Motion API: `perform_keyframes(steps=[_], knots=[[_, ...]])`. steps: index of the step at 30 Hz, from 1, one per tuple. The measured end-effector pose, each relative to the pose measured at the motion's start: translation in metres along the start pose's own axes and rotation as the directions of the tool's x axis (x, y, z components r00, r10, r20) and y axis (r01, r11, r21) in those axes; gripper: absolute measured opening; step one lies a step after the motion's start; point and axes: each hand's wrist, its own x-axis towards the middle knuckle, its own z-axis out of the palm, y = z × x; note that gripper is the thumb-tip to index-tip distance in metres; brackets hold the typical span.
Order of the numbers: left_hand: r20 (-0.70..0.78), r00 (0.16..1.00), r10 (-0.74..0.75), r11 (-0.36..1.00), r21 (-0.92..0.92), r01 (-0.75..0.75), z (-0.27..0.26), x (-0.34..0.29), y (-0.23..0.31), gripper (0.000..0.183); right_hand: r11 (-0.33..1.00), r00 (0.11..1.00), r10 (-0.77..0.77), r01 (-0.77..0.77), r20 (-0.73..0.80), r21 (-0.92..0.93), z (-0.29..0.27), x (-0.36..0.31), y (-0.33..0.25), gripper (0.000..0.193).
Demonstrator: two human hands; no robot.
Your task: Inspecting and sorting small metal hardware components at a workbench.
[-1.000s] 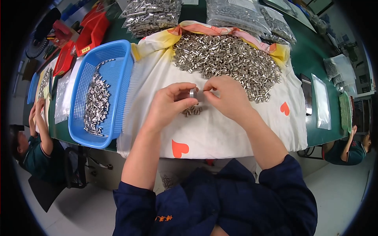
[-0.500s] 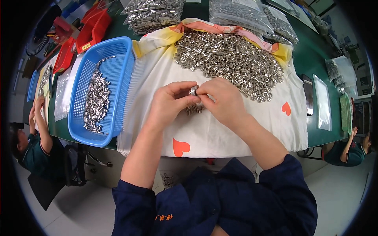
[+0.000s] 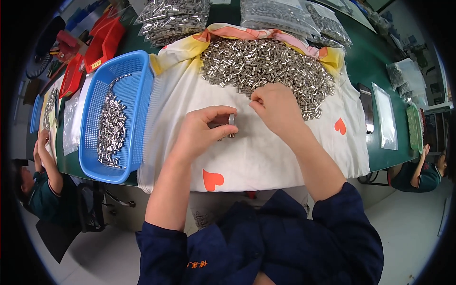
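Observation:
Between the thumb and fingertips of my left hand [image 3: 204,126], closed, is a small silvery metal disc [image 3: 232,119] seen edge-on. Beneath those fingers a few short metal cylinders [image 3: 232,135] lie on the white cloth [image 3: 256,161], partly hidden. My right hand [image 3: 275,107] is off to the right with thumb and forefinger pinched together, over the near edge of a wide heap of short metal cylinders [image 3: 266,61]. Whatever the pinch holds, if anything, is too small to make out.
At the left stands a blue mesh basket [image 3: 137,137] with more metal cylinders inside. Red bins [image 3: 104,45] and bags of metal parts [image 3: 173,19] are at the back. A phone [image 3: 365,107] and a clear plastic bag [image 3: 384,116] lie right. People sit at both sides.
My right hand has moved away from my left hand, to the right and toward the heap. The left hand keeps the metal disc, which now shows edge-on. The whole view has shifted slightly.

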Motion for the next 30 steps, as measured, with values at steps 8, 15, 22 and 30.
perform_keyframes(steps=[8,15,22,30], knots=[[-0.032,0.999,0.031,0.989,-0.142,-0.036,-0.005,0.001,-0.008,0.032,0.998,0.998,-0.069,0.069,-0.005,-0.016,0.009,-0.008,-0.003,0.007],[-0.045,0.996,0.079,0.934,-0.346,-0.09,-0.008,0.001,-0.01,0.032,0.714,0.997,0.019,-0.069,0.08,0.697,-0.005,-0.008,-0.032,0.007],[-0.043,0.996,0.078,0.942,-0.325,-0.087,-0.008,0.003,-0.012,0.033,0.831,0.992,-0.06,0.11,-0.108,0.545,0.002,-0.009,-0.031,0.007],[-0.082,0.997,0.004,0.98,-0.199,-0.02,-0.003,0.001,-0.011,0.034,0.904,0.953,-0.197,0.267,-0.228,0.334,0.007,-0.013,-0.036,0.004]])
